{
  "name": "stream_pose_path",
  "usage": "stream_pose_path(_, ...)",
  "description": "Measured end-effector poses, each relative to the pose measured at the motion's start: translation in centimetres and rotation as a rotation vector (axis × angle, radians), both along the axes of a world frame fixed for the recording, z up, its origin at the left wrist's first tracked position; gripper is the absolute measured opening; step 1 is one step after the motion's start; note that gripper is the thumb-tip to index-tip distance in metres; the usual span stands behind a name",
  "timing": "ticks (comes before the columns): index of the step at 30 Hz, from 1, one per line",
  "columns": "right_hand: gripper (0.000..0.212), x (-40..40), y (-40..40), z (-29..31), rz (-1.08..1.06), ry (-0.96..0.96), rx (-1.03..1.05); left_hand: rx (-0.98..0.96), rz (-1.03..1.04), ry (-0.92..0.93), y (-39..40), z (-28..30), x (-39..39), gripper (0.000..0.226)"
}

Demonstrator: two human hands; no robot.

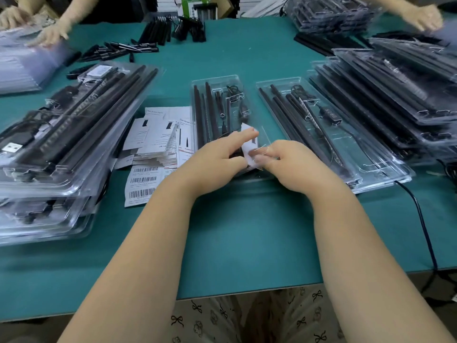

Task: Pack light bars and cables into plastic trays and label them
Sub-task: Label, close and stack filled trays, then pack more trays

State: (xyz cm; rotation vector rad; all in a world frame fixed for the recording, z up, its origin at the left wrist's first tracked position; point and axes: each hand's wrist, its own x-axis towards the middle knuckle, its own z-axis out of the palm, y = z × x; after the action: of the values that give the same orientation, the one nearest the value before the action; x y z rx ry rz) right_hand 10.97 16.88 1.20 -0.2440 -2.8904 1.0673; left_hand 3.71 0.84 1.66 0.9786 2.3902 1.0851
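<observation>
We work on the clear plastic tray [217, 95] that lies in the middle of the green counter [247, 231], just in front of us. Both hands meet at its near end. Our left hand [217, 157] and our right hand [284, 164] pinch together a small white label [249, 142], which is half lifted and bent above the tray, so we judge the labelling step is in progress.

We expect the tray to be light but springy; the thin plastic looks smooth and slippery, and it can crack or dent if we squeeze it. It is better to hold it by the flat rim, not by the lid in the middle. The light bars [200, 112] inside look stiff and thin; we would take them near the middle. The thin black cable [235, 95] beside them is soft and can slip out of its slot. The label is very light and floppy, so we hold it by the edges and press it down flat.

We count two single trays before us: ours and a second tray [333, 144] just to the right. In ours we see about four bars, but the count is not sure. A tall stack of trays [74, 149] stands at the left and another stack [395, 95] at the right; we cannot count them. A heap of paper cards [158, 137] and one sheet of barcode stickers [143, 184] lie left of our tray.
</observation>
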Motion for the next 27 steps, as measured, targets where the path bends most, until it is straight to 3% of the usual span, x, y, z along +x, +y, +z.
stream_pose_path(6, 0.031, -0.6, -1.1, -0.8, -0.294, 0.118, 0.097, -0.058, -0.065, 0.131, 0.1, 0.0, -0.1, 0.051)
stream_pose_path(13, 0.027, -0.6, -1.0, -0.2, -0.171, 0.003, 0.15, -0.119, -0.095, 0.179, 0.0, 0.0, -0.3, 0.048)
stream_pose_path(16, 0.039, -0.4, -0.6, -0.2, -0.19, -0.004, 0.115, -0.14, -0.092, 0.207, 0.2, 0.1, -0.2, 0.048)
stream_pose_path(18, 0.047, -0.5, -0.2, 0.0, -0.324, 0.05, -0.09, -0.18, -0.109, 0.238, 0.4, 0.1, -0.1, 0.049)
stream_pose_path(21, 0.037, -0.6, -0.3, 0.4, -0.459, 0.088, -0.596, -0.259, -0.142, 0.289, 0.8, 0.2, 0.0, 0.051)
stream_pose_path(22, 0.033, -0.6, -0.3, 0.4, -0.473, 0.098, -0.62, -0.274, -0.148, 0.295, 0.8, 0.2, -0.1, 0.051)
stream_pose_path(25, 0.034, 0.0, 0.0, 0.3, -0.389, 0.03, -0.441, -0.332, -0.189, 0.311, 0.9, 0.3, -0.2, 0.053)
stream_pose_path(27, 0.047, 0.6, -0.2, 0.4, -0.306, -0.087, -0.238, -0.379, -0.227, 0.309, 0.9, 0.3, -0.4, 0.056)
